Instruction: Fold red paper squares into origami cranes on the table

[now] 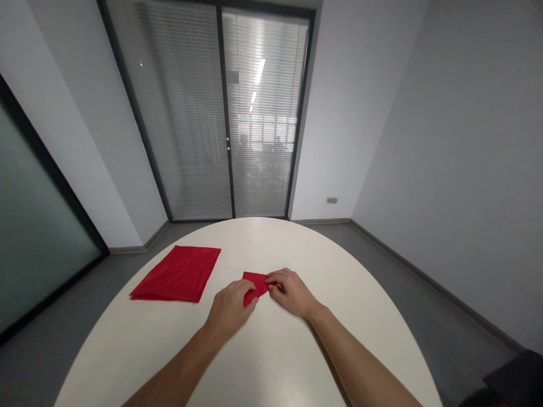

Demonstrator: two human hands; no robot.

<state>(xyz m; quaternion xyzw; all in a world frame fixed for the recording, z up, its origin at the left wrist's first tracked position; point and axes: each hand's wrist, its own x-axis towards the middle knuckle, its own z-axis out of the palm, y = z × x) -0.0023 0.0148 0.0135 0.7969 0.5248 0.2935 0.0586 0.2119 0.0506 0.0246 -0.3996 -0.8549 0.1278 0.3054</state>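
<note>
Okay, nearest first: two bare forearms (354, 353) come in from the bottom over a pale, smooth, round-edged counter (263, 367), with a soft shadow beside the right one. The left hand (231, 305) has its thumb and fingers closed on the near left side of the small red piece (257, 281). The right hand (291, 291) pinches its right end, fingertips together on it. The piece is near the middle of the counter, between both hands, which cover parts of its edges. It's flat, plain red, matte, straight-edged with a pointed far left corner; paper or cloth, can't tell.

Left of the hands and apart from them lies a larger red sheet (176, 275), folded, lightly creased, layers visible along the near edge, same color. A dark object (517, 379) sits at the lower right corner, cut off, unclear what.

Beyond the counter, gray floor (428, 322), a dark-framed frosted panel (34, 226) at left, plain pale walls (475, 141) with a baseboard. Farthest, dark-framed glass doors (186, 113) with horizontal blinds, bright lights showing through the right pane; small wall plate (331, 200) low down beside them.
</note>
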